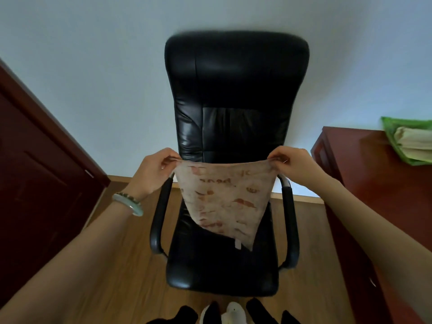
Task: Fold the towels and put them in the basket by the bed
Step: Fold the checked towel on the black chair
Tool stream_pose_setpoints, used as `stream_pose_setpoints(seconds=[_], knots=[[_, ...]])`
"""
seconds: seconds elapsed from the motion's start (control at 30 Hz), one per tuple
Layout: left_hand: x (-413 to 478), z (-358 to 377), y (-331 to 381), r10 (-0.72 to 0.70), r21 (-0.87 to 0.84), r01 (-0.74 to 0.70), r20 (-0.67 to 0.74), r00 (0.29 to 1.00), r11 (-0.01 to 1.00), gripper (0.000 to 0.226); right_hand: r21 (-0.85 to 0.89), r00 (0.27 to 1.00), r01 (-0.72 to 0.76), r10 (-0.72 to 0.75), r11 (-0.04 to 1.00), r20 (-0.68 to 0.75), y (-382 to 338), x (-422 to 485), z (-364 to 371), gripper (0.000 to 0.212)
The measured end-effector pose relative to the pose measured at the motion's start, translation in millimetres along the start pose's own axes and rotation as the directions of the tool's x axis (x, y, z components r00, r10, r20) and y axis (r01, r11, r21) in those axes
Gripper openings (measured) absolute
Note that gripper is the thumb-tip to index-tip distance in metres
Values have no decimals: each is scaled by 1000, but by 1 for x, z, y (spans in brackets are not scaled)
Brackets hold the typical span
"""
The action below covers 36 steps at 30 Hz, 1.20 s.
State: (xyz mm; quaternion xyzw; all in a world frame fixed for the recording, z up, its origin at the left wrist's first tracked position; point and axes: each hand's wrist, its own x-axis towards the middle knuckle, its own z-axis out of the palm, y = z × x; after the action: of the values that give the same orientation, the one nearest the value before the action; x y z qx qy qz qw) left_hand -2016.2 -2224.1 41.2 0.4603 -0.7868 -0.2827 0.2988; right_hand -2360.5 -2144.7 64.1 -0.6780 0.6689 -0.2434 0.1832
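Observation:
A pale towel with reddish-orange prints hangs in the air above the seat of a black office chair. My left hand pinches its upper left corner and my right hand pinches its upper right corner, so the top edge is stretched between them. The cloth tapers down to a point with a small white tag near the bottom. A green basket holding folded pale cloth sits on a reddish wooden cabinet at the right edge.
A dark red wooden door stands at the left. The floor is light wood. The chair's armrests flank the seat. Dark feet and a white slipper show at the bottom.

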Motion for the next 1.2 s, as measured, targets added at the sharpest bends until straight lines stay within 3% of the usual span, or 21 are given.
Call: stream_pose_setpoints(seconds=[0.47, 0.77, 0.87, 1.1, 1.2], knots=[[44, 33, -2, -149, -112, 137, -107, 983, 984, 13, 77, 993, -111, 114, 991, -39, 34, 25, -2, 13], [-17, 74, -35, -312, -101, 322, 103, 944, 941, 12, 92, 962, -240, 223, 967, 159, 62, -15, 49, 13], [-48, 87, -51, -354, -15, 364, 196, 914, 931, 9, 86, 929, -294, 263, 952, 261, 74, -38, 77, 15], [-121, 111, -85, -455, 146, 451, 525, 719, 881, 9, 25, 765, -399, 318, 916, 560, 99, -110, 143, 13], [-146, 119, -99, -481, 224, 470, 684, 548, 854, 11, 16, 656, -452, 320, 892, 683, 104, -140, 163, 12]])
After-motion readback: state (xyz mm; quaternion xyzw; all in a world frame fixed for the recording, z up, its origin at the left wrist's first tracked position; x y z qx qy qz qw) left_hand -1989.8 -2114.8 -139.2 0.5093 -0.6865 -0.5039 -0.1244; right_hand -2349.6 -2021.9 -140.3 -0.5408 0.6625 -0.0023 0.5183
